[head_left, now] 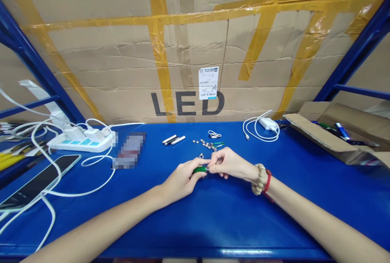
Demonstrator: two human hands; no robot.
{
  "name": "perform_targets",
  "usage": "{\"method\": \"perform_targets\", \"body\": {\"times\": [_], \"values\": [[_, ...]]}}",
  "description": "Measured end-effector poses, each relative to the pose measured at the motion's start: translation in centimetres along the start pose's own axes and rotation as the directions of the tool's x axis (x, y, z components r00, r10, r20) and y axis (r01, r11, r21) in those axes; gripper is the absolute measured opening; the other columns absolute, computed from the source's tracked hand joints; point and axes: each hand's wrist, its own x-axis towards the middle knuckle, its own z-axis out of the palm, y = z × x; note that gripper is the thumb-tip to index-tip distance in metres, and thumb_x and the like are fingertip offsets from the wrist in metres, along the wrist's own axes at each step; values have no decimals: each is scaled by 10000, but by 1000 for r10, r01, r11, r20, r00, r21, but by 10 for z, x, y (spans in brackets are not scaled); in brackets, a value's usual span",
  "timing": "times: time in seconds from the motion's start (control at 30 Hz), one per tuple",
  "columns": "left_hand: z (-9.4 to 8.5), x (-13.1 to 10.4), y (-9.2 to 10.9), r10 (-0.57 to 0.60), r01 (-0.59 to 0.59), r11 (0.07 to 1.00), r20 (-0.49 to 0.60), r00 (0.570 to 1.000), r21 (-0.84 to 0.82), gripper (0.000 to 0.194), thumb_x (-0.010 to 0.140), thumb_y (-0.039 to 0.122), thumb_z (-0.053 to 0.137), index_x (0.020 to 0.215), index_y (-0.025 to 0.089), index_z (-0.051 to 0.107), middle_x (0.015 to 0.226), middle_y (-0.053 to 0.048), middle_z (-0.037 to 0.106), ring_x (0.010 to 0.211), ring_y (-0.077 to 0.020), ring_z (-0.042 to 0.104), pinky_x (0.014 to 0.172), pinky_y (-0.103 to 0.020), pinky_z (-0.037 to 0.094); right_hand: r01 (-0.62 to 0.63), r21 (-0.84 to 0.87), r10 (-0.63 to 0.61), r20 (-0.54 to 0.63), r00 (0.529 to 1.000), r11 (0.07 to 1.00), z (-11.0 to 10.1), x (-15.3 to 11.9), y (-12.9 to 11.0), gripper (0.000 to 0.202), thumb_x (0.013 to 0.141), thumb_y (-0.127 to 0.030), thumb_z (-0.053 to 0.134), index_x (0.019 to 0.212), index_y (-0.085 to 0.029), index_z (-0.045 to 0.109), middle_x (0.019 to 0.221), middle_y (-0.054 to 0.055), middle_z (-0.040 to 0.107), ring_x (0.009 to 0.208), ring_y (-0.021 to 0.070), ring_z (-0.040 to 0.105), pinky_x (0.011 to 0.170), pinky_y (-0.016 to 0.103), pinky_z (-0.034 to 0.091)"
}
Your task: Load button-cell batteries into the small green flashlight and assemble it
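A small green tube [200, 169], like the barrel of a mini flashlight, is held just above the blue table. My left hand [184, 177] is closed around its left part. At the silvery right end, the fingers of my right hand [225, 163] are pinched together, hiding most of that end. Just beyond the hands lie several round button cells [208, 145], a green carabiner clip [218, 144] and a small metal piece [201, 155]. Silver tubes [178, 140] rest side by side farther left. A looped white cord [214, 133] lies behind the cells.
On the left are a white power strip [82, 144] with tangled cables, a phone [39, 181] and a blurred-out flat item [129, 151]. At right stands an open cardboard box [317, 139] holding coloured tubes. A white charging cable [262, 133] lies behind, before a large taped carton [122, 72].
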Motion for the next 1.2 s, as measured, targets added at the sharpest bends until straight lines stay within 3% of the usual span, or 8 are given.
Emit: {"method": "perform_targets", "body": {"times": [0.23, 0.37, 0.5, 0.6, 0.7, 0.87, 1.07, 1.2], "values": [[1, -2, -3, 37, -35, 999, -57, 998, 37, 180, 863, 186, 427, 980, 194, 564, 841, -15, 632, 724, -125, 593, 669, -205, 447, -10, -3, 9, -70, 997, 1000, 5, 3, 7, 334, 580, -405, 729, 570, -142, 524, 418, -65, 481, 346, 37, 425, 313, 134, 338], [2, 2, 1, -64, 61, 998, -98, 993, -33, 165, 871, 197, 392, 957, 167, 530, 702, 3, 599, 617, -112, 571, 585, -193, 420, 121, -100, -139, -212, 967, 988, 7, 4, 5, 368, 593, -451, 721, 573, -149, 511, 473, -35, 526, 377, 54, 442, 353, 168, 355], [1, 7, 3, -104, 93, 992, -134, 986, -84, 166, 870, 216, 386, 952, 150, 513, 636, 18, 561, 575, -105, 539, 598, -201, 408, 406, -402, -538, -307, 785, 821, 4, 0, 2, 273, 683, -419, 682, 683, -151, 632, 667, 17, 603, 500, 73, 491, 484, 201, 413], [0, 10, 3, -119, 107, 989, -129, 985, -98, 188, 870, 232, 374, 942, 146, 526, 611, 24, 535, 564, -103, 514, 601, -205, 395, 534, -624, -751, -132, 648, 570, -3, -3, 2, 169, 782, -356, 609, 802, -206, 685, 835, 30, 628, 635, 84, 562, 564, 193, 429], [-1, 10, 2, -132, 120, 987, -114, 985, -108, 209, 868, 245, 369, 932, 142, 540, 593, 31, 499, 552, -99, 484, 586, -202, 379, 546, -756, -811, 33, 584, 362, -9, -6, 3, 172, 851, -301, 530, 838, -248, 693, 875, 11, 641, 704, 71, 591, 559, 162, 407], [0, 9, 2, -132, 125, 986, -62, 989, -114, 208, 860, 243, 381, 928, 138, 548, 599, 35, 475, 525, -87, 419, 532, -192, 344, 514, -811, -827, 70, 558, 279, -10, -8, 0, 166, 841, -314, 545, 840, -245, 695, 825, -11, 646, 613, 43, 572, 504, 151, 364], [-1, 8, 3, -98, 101, 992, 41, 994, -76, 196, 863, 221, 395, 899, 151, 574, 612, 27, 509, 538, -86, 449, 538, -182, 358, 518, -785, -763, 90, 640, 341, -10, -12, -4, 231, 830, -378, 539, 728, -245, 698, 821, -16, 623, 569, 37, 538, 482, 163, 325], [-3, 7, 2, -84, 89, 995, 84, 993, -52, 194, 861, 189, 388, 863, 161, 580, 609, 29, 521, 543, -82, 480, 559, -173, 375, 546, -779, -743, 162, 649, 307, -8, -13, -2, 272, 878, -299, 483, 702, -221, 676, 826, -11, 607, 564, 31, 527, 488, 164, 311]]}}
